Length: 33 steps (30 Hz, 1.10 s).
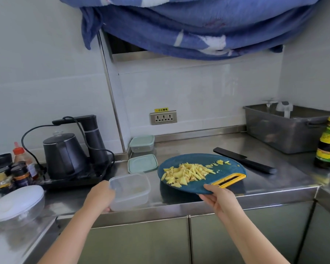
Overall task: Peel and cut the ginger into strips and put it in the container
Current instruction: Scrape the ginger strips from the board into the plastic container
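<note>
A pile of yellow ginger strips [187,173] lies on a round blue cutting board [231,164] with a yellow handle slot. My right hand [220,199] grips the board's near edge and holds it lifted and tilted down to the left above the steel counter. My left hand [100,196] holds a clear plastic container [130,190] by its left side, just left of the board's low edge. A few ginger bits seem to lie inside the container. A black knife [244,161] rests on the counter behind the board.
A green lid [143,163] and a second lidded container [142,143] sit behind the clear one. A black kettle set [69,151] and jars [17,174] stand left, a covered glass bowl [15,204] near left. A steel tub [286,128] and a sauce bottle [329,142] stand right.
</note>
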### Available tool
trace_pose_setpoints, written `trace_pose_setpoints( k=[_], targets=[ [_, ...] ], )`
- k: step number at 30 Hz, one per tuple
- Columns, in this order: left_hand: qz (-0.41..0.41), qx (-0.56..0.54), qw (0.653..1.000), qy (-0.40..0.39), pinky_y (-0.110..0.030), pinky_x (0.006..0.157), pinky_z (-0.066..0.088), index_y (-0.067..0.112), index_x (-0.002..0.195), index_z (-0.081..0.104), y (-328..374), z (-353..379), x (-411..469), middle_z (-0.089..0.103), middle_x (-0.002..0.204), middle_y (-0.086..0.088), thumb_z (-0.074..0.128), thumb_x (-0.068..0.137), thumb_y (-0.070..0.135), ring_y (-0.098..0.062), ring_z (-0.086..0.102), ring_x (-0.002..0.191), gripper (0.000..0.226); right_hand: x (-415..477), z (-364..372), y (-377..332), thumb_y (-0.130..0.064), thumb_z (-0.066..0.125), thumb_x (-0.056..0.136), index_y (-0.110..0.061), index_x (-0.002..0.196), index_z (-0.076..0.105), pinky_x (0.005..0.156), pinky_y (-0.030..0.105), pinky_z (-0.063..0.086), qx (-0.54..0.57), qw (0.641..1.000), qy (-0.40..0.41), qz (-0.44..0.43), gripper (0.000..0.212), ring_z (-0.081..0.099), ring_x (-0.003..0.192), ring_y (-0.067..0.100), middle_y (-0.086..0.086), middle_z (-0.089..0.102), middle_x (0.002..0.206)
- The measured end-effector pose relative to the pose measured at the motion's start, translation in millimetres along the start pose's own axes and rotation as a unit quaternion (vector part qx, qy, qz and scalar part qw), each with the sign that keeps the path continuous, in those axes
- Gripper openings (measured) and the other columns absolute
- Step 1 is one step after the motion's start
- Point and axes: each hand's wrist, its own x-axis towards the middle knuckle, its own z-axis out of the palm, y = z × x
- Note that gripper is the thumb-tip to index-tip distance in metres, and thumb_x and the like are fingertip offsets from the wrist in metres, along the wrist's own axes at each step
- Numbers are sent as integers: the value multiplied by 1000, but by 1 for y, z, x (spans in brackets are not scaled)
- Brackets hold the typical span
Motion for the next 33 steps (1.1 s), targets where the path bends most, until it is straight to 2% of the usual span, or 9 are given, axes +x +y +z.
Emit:
trace_pose_setpoints(
  k=[3,13,16,20,23,25,28,30,33],
  targets=[
    [7,-16,1000,-12,-38,64,59,7,99,61,10,4,2,66,93,-13,37,90,9,-31,69,68,26,4,2,-15,5,62,86,4,110,55,50,26,58,26,999,-26,-10,25,72,70,28,23,68,94],
    [-11,-130,986,-108,-28,57,56,9,140,39,80,50,12,48,132,-14,41,93,3,-29,65,85,48,31,0,-94,2,59,89,0,99,60,49,22,56,-28,994,-88,-56,11,72,62,20,12,74,77],
    [1,-175,973,-148,-31,65,58,13,134,46,113,63,14,54,123,-14,47,92,2,-26,63,86,43,42,1,-126,2,58,89,2,98,61,45,21,54,-53,992,-95,-62,10,70,57,18,13,73,73],
    [27,-118,979,-162,-31,61,49,14,83,54,145,68,27,55,88,-9,44,92,7,-29,57,76,15,56,4,-155,2,56,89,2,94,63,49,21,56,-88,988,-106,-68,9,70,56,18,12,73,72],
    [4,-197,976,-92,-31,83,47,5,92,62,158,63,53,60,100,-15,41,99,32,-31,59,100,35,68,0,-168,2,57,88,1,94,65,56,23,58,-88,987,-126,-55,11,71,62,20,13,73,81],
    [-64,-447,881,-140,-43,90,48,0,98,60,169,56,65,62,105,-21,42,97,46,-35,59,100,50,75,-5,-174,1,59,83,1,94,66,58,25,59,-93,985,-138,-36,13,72,64,20,14,73,85],
    [-129,-686,659,-279,-49,76,54,-6,107,58,186,48,69,66,106,-26,43,92,58,-39,66,93,68,89,-7,-177,-3,64,69,1,90,68,66,25,57,-120,981,-153,-9,22,71,65,19,14,73,87],
    [-126,-724,612,-293,-51,63,57,0,108,61,192,53,73,69,101,-24,42,94,52,-39,70,82,57,100,-4,-176,-5,65,66,0,89,68,60,23,57,-143,977,-158,2,23,70,63,17,12,73,84],
    [-144,-750,594,-254,-55,74,52,4,124,55,196,66,86,67,107,-23,44,98,38,-39,65,95,44,116,9,-173,-5,67,67,0,95,68,56,22,57,-180,970,-164,10,28,69,64,16,11,72,86]
  ],
)
